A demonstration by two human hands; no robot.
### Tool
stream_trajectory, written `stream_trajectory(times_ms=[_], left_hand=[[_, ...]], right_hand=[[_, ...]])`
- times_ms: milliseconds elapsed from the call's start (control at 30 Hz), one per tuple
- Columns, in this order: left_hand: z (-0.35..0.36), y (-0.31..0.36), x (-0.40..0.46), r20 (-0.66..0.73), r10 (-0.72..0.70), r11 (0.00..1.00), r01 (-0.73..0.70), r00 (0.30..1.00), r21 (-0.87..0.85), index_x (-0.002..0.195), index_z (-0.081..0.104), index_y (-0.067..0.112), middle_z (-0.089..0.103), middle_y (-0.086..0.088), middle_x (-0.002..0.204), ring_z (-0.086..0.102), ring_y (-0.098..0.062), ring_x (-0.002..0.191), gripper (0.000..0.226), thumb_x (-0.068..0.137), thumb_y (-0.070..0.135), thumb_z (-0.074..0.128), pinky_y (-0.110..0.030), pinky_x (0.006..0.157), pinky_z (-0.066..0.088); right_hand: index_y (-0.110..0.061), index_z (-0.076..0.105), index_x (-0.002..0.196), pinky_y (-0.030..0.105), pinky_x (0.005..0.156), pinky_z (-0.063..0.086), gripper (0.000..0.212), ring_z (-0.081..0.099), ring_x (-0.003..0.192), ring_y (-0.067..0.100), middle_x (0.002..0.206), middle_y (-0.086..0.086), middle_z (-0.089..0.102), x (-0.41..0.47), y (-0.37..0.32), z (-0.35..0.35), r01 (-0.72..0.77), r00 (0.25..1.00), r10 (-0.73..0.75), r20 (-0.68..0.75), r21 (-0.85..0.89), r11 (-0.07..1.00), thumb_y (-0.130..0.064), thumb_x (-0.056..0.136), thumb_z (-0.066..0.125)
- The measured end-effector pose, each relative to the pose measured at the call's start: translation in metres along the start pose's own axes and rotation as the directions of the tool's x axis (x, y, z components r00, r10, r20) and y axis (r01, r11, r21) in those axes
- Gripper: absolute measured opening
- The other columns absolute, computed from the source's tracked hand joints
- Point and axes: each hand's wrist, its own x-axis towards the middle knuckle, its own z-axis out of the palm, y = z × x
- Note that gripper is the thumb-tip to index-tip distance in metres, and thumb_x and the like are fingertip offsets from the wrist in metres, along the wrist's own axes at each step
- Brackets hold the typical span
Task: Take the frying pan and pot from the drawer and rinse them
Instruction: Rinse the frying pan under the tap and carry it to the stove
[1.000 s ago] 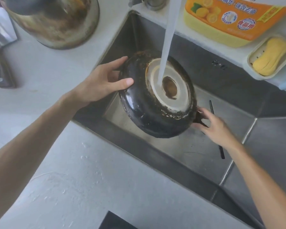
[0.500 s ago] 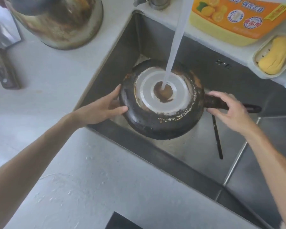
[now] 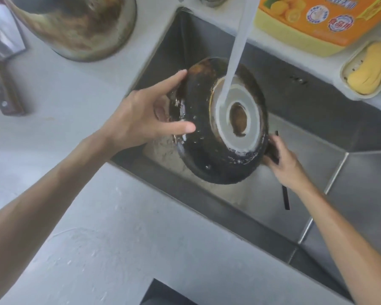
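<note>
You've tipped frying pan [image 3: 209, 137] back up on edge; left hand [image 3: 141, 119] open, steadying rim, right hand [image 3: 282, 159] clamped on handle. Underside rinse ongoing.

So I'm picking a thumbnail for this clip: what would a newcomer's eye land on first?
The blackened pan tipped on edge over the sink, the tap's stream hitting its pale base. The left hand steadies its rim with straight fingers, while the right hand holds it low on the far side. Next, the orange bottle and yellow soap at top right.
</note>
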Motion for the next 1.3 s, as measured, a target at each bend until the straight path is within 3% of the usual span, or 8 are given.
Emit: stream_trajectory(times_ms=[133,367,500,700,833,1000,1200,1300], left_hand=[[0.000,-0.004,0.005,0.031,-0.267,0.958,0.269,0.963,-0.102,0.146,0.032,0.031,0.049,0.009,0.042,0.042,-0.003,0.041,0.078,0.079,0.046,0.069,-0.012,0.048,0.039],[0.021,-0.043,-0.024,0.404,-0.228,0.903,0.347,0.886,-0.253,0.127,0.016,0.060,0.070,0.017,0.083,0.057,0.002,0.060,0.070,0.090,0.018,0.059,-0.017,0.063,0.049],[0.030,-0.052,-0.019,0.269,-0.173,0.920,0.253,0.948,-0.299,0.145,-0.006,0.043,0.058,0.018,0.119,0.064,0.003,0.094,0.099,0.085,0.008,0.065,-0.014,0.076,0.052],[0.007,-0.025,-0.014,0.042,0.070,0.998,-0.070,0.997,-0.004,0.148,0.007,0.044,0.066,0.010,0.091,0.065,-0.014,0.080,0.106,0.064,0.068,0.068,-0.037,0.089,0.053],[0.003,0.008,-0.014,-0.021,0.104,0.990,-0.101,0.994,0.096,0.147,0.022,0.041,0.061,0.015,0.067,0.056,-0.005,0.059,0.105,0.057,0.075,0.066,-0.029,0.072,0.053],[0.005,0.007,-0.006,-0.085,-0.147,0.988,0.142,0.985,-0.062,0.148,0.021,0.039,0.055,-0.006,0.057,0.044,-0.004,0.049,0.098,0.067,0.058,0.072,-0.018,0.062,0.040],[0.005,-0.034,-0.021,0.268,-0.368,0.898,0.415,0.890,-0.146,0.134,0.031,0.052,0.072,0.018,0.085,0.064,0.005,0.066,0.053,0.088,0.040,0.056,-0.006,0.063,0.049],[0.010,-0.046,-0.027,0.399,-0.331,0.878,0.434,0.855,-0.201,0.144,0.015,0.051,0.072,0.016,0.083,0.063,-0.006,0.076,0.077,0.081,0.043,0.058,-0.016,0.075,0.051]], right_hand=[[-0.067,0.048,0.109,0.016,0.103,0.036,0.040,0.052,0.115,-0.009,0.113,-0.038,0.058,0.006,0.004,-0.001,0.091,0.993,-0.082,0.080,-0.115,0.989,-0.070,0.070,0.060],[-0.021,0.058,0.125,0.011,0.096,0.029,0.043,0.052,0.110,0.023,0.120,-0.002,0.060,0.015,-0.026,-0.054,0.190,0.970,-0.229,-0.086,-0.328,0.926,-0.011,0.083,0.067],[-0.015,0.064,0.117,0.020,0.095,0.034,0.040,0.051,0.103,0.020,0.114,-0.019,0.053,0.008,-0.031,-0.065,0.252,0.907,-0.357,-0.222,-0.393,0.884,-0.015,0.078,0.074],[-0.041,0.060,0.107,0.022,0.097,0.042,0.043,0.055,0.105,0.002,0.108,-0.034,0.056,-0.012,-0.011,-0.037,0.198,0.884,-0.233,-0.405,-0.127,0.972,-0.021,0.073,0.077],[-0.055,0.053,0.105,0.013,0.096,0.042,0.042,0.058,0.102,-0.010,0.107,-0.031,0.063,-0.010,0.001,-0.007,0.064,0.979,-0.027,-0.200,0.179,0.982,-0.060,0.066,0.070],[-0.057,0.052,0.108,0.007,0.096,0.039,0.038,0.054,0.105,-0.016,0.129,-0.003,0.059,-0.004,0.008,0.008,0.006,1.000,-0.008,0.019,0.114,0.994,-0.053,0.072,0.066],[-0.051,0.052,0.119,0.020,0.102,0.033,0.041,0.049,0.115,0.002,0.122,-0.015,0.056,0.005,-0.017,-0.034,0.084,0.996,-0.086,-0.016,-0.102,0.991,-0.025,0.089,0.061],[-0.027,0.059,0.125,0.010,0.089,0.032,0.041,0.051,0.104,0.009,0.114,-0.014,0.058,0.008,-0.036,-0.054,0.190,0.975,-0.214,-0.063,-0.271,0.944,-0.021,0.084,0.066]])
